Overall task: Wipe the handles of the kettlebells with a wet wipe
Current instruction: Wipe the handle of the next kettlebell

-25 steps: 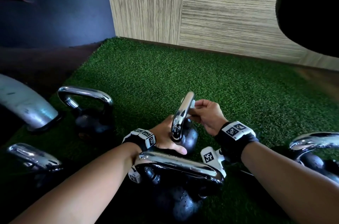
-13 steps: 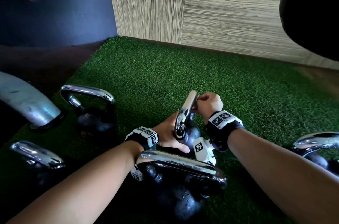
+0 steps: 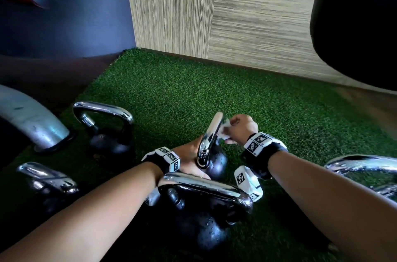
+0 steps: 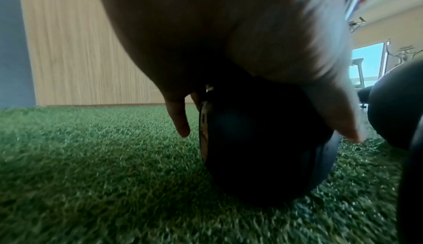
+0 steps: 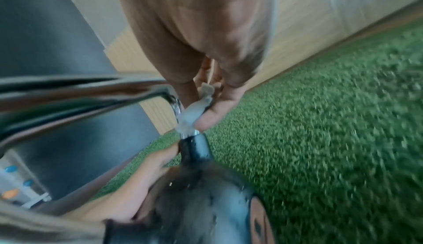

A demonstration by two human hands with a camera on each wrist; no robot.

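A black kettlebell (image 3: 216,164) with a chrome handle (image 3: 211,133) stands mid-turf, handle edge-on to me. My left hand (image 3: 190,154) grips its round body from the left; in the left wrist view the palm covers the ball (image 4: 263,148), with a finger (image 4: 181,121) hanging down its side. My right hand (image 3: 233,129) pinches a crumpled white wet wipe (image 3: 224,131) against the handle's right side. The right wrist view shows the thumb (image 5: 215,116) pressing the wipe (image 5: 194,114) onto the chrome (image 5: 176,106) just above the black neck.
Other chrome-handled kettlebells stand around: one at back left (image 3: 107,126), one at front left (image 3: 47,180), one right below my wrists (image 3: 204,193), one at the right edge (image 3: 365,167). A silver tube (image 3: 30,120) rises at left. Green turf (image 3: 214,90) runs to the wood-panel wall.
My right hand has slid the wipe along the handle, away and then slightly back, and the wipe now shows beside the chrome. The left hand stays on the kettlebell's body.
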